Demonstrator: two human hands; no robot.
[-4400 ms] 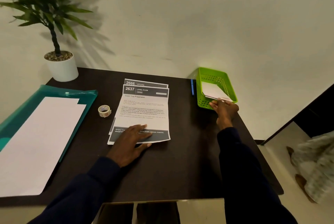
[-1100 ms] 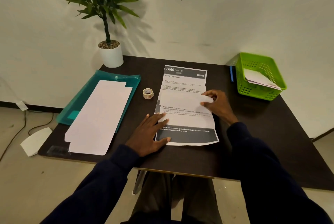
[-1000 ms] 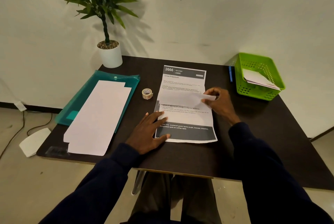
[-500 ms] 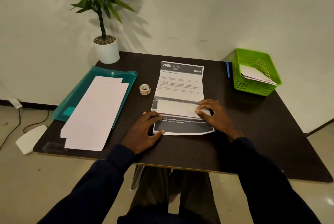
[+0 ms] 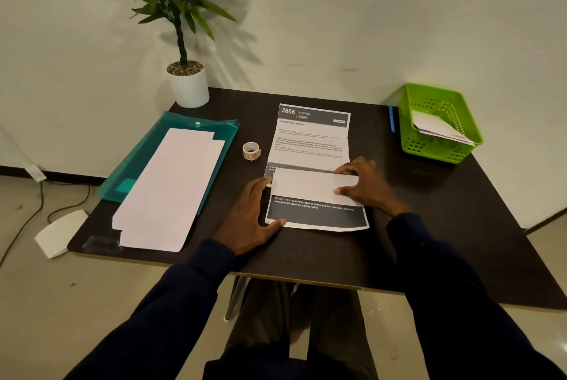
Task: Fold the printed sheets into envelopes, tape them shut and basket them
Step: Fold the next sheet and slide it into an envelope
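The top printed sheet lies mid-worktop, its upper part folded down, white above a dark band reading "Empty tray, scattered guest items". The right grip presses the fold flat and grasps nothing. The left grip rests released on the sheet's left edge. The under sheet reads "2666 KITCHEN, Cereal Preparation".

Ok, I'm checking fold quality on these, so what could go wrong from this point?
1. The folded flap looks offset from the edges of the printed sheet; creasing now under the right hand may set it crooked.
2. That sheet lies on the 2666 sheet, which could drag along.
3. Both hands are on the paper; if the left hand goes for the tape roll, the flap may spring open.
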